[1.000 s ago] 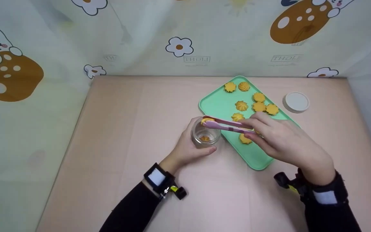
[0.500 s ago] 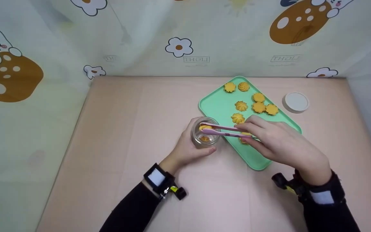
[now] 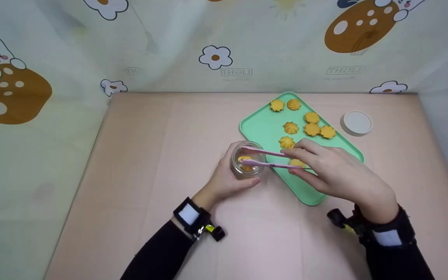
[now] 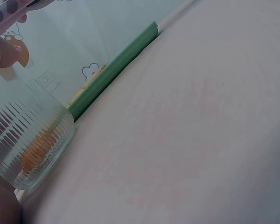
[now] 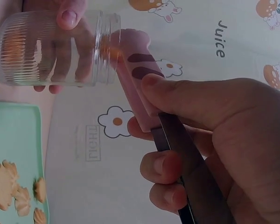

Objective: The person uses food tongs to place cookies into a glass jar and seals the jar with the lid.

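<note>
My left hand (image 3: 226, 173) grips a clear ribbed glass jar (image 5: 91, 51) whose mouth faces up. One orange-yellow cookie lies at its bottom, seen through the glass in the left wrist view (image 4: 37, 151). With my right hand (image 3: 338, 173) I hold tongs (image 3: 272, 165) with pink ends and dark handles, thumb on one arm and fingers on the other. Their tips stand apart over the jar's mouth. A second cookie (image 3: 243, 159) shows inside the jar near the tips; in the right wrist view it is blurred at the neck.
A green tray (image 3: 261, 124) with several flower-shaped cookies (image 3: 291, 128) lies to the right of the jar, partly under my right hand. Beyond its right edge lies a round white lid (image 3: 357, 123). A printed backdrop (image 3: 161, 46) rises behind the table (image 3: 150, 155).
The tongs have moved down to the jar's mouth and spread apart. The cookie they held has left their tips and is lower, inside the jar. My left hand stays in place.
</note>
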Tool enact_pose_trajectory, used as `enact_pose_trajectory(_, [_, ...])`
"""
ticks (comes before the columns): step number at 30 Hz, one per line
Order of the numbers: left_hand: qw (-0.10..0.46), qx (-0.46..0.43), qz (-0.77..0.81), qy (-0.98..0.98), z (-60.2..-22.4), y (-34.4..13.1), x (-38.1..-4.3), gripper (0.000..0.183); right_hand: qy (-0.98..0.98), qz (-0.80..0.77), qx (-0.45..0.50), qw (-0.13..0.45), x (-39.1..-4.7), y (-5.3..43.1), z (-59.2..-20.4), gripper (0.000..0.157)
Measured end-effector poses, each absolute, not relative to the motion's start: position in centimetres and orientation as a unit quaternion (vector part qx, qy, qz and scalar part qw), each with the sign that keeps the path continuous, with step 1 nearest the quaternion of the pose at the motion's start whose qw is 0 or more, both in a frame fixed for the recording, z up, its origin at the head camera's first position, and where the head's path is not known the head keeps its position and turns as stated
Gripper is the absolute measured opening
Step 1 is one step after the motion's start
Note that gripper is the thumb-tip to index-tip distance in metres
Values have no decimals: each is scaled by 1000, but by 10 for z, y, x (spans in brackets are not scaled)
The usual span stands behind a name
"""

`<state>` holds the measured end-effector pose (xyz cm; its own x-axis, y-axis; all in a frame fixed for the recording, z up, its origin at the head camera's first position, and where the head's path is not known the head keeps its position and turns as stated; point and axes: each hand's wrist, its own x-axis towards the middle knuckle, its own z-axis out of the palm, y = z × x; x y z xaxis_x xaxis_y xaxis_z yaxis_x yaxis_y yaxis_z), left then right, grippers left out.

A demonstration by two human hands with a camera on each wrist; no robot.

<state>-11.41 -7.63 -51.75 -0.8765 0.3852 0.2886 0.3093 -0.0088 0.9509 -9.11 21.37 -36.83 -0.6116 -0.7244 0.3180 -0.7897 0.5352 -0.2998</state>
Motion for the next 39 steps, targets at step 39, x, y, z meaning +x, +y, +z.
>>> enact_pose_trajectory(39, [20,241,657,714,-516,-75,-112,89,-950,197,232,64,-128,254,-390,43])
